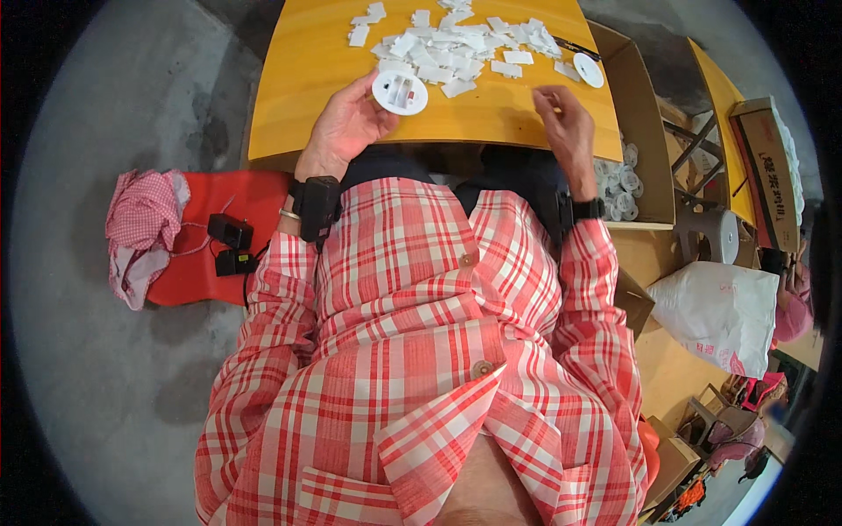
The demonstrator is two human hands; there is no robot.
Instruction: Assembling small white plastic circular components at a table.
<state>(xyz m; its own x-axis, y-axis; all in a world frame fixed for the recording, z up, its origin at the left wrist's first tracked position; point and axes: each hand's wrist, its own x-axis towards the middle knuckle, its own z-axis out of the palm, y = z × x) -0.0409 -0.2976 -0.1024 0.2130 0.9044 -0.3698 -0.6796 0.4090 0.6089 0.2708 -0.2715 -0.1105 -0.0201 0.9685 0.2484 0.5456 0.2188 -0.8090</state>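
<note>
In my left hand (pixel 345 121), a round white plastic case (pixel 400 93) is gripped by its edge above the table's near side. A recessed compartment shows in its face, with a small red spot inside. My right hand (pixel 566 123) is over the table's near right part, fingers curled in and thumb close to them; whether something small is between them cannot be made out. Beyond both hands lies a loose heap of small white plastic pieces (pixel 452 54), flat and mostly rectangular. A second round white case (pixel 588 70) rests at the table's right edge, beside a slim black tool (pixel 576 47).
Along the right side of the yellow table (pixel 303 88) stands a cardboard box (pixel 647 131) with clear round plastic parts (pixel 619 188). A red seat (pixel 189 267) on the left bears black adapters (pixel 231 232) and a checked cloth (pixel 145 215). Further right is a white sack (pixel 719 311).
</note>
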